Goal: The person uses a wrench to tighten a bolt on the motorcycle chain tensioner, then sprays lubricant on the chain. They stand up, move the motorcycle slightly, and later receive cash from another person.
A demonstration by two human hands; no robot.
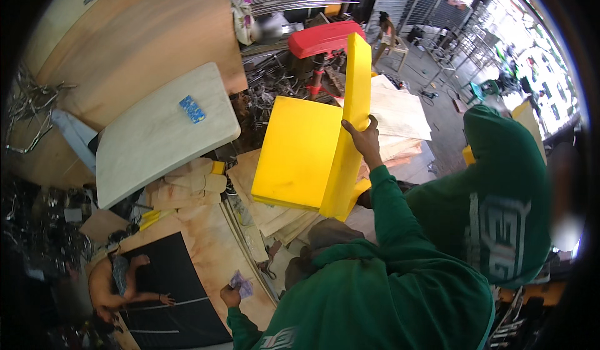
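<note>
Mid-handling: right hand (pixel 361 139) grips the upright yellow foam slab (pixel 347 125) by its edge, standing on the flat yellow slab (pixel 294 153) atop the board stack (pixel 275 215); left hand (pixel 232 294) pinches purple paper (pixel 241 284); next, I'd judge, steady lowering.

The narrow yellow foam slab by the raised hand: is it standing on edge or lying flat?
On edge. The narrow yellow slab rises upright, held near its middle by the right hand, while the wide yellow slab beside it lies flatter.
</note>
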